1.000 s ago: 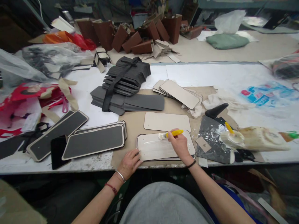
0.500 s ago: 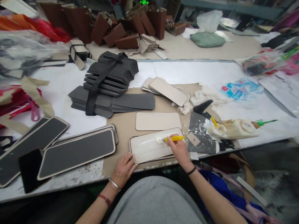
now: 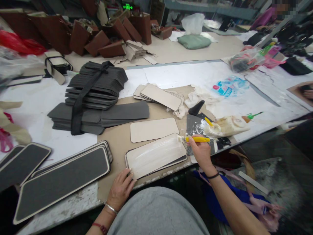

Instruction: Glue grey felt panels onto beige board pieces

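My right hand [image 3: 201,152] grips a yellow-handled brush [image 3: 198,139]. Its white-coated bristles are at the upper right corner of a pale rounded panel [image 3: 156,156]. Wet whitish streaks run along that panel, which lies tilted on a small stack of similar dark-edged panels. At the stack's lower left corner, my left hand [image 3: 121,186] has its fingers stretched out, the tips touching the panel's edge. Just behind lies another pale panel [image 3: 154,130]. To the right, a glue-stained plastic bottle [image 3: 231,125] lies on its side, a second yellow handle sticking out of its opening.
Dark grey pieces [image 3: 95,88] are tied in a bundle at the back left. Dark panels with pale borders [image 3: 66,182] lie at the front left. More pale panels [image 3: 161,96] are piled behind. A white-spotted dark sheet [image 3: 193,125] lies beside the bottle. Brown boxy items [image 3: 110,45] stand far back.
My right hand has moved the brush rightward along the panel to its far corner, and the streaks now cover more of it. My left hand stays at the corner. The view has shifted right.
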A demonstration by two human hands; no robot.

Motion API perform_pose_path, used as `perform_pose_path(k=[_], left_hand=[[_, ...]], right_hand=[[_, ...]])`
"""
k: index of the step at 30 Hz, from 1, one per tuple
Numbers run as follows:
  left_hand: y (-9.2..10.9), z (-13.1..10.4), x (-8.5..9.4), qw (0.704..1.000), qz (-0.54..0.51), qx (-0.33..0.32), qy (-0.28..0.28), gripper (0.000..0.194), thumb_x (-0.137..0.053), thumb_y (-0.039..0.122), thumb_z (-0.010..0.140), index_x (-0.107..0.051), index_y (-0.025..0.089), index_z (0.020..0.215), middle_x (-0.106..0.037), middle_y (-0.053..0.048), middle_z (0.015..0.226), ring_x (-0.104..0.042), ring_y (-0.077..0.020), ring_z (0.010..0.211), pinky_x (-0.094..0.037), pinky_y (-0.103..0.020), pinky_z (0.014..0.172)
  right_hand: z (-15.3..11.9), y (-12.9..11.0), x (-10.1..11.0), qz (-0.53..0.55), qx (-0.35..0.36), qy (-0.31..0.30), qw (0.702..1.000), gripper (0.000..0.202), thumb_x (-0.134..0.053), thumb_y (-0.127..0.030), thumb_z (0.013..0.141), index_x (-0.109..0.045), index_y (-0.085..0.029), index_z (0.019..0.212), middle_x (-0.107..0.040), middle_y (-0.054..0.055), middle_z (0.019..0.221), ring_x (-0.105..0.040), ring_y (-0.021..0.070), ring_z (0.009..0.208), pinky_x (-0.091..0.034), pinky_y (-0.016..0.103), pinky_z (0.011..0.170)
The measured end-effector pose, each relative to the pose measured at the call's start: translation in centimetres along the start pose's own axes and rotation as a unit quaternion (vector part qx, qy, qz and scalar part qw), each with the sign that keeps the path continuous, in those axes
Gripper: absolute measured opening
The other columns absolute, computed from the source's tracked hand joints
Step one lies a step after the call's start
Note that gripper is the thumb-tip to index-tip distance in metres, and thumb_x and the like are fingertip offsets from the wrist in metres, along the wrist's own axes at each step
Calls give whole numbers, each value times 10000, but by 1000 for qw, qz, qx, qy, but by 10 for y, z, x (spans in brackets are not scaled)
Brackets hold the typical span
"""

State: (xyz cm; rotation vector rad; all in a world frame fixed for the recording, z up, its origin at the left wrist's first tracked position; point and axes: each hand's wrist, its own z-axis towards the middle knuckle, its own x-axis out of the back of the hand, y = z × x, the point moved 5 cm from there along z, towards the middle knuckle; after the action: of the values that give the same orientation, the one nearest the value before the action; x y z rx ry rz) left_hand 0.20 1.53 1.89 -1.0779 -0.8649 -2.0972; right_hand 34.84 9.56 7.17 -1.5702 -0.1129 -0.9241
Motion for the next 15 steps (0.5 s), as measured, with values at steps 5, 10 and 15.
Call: perform_pose_path(k=[5, 10, 15], left_hand=[[-2, -2, -1, 1000, -4, -1, -1, 180, -552, 221, 797, -591, 134, 950, -614, -140, 983, -589, -228, 936, -522, -362, 777], [-2, -4, -3, 1000, -7, -4, 1, 199, -563, 218, 790, -589, 130, 968, -612, -142, 994, -589, -226, 945, -519, -356, 786], [-3, -4, -3, 1000, 1, -6, 6, 186, -563, 221, 792, -589, 148, 960, -615, -133, 987, -593, -224, 938, -525, -352, 774]], right_hand=[[18, 3, -10, -16, -12, -14, 1000, 374, -488, -545, 752, -575, -186, 807, -639, 34, 600, -623, 191, 575, -473, 313, 619], [9, 12, 8, -43, 4, -6, 999, 347, -481, -520, 770, -577, -190, 823, -646, 34, 629, -620, 186, 589, -469, 304, 614], [-3, 18, 13, -59, 9, -49, 997, 319, -482, -497, 778, -575, -192, 789, -633, 26, 625, -611, 175, 575, -467, 293, 597]])
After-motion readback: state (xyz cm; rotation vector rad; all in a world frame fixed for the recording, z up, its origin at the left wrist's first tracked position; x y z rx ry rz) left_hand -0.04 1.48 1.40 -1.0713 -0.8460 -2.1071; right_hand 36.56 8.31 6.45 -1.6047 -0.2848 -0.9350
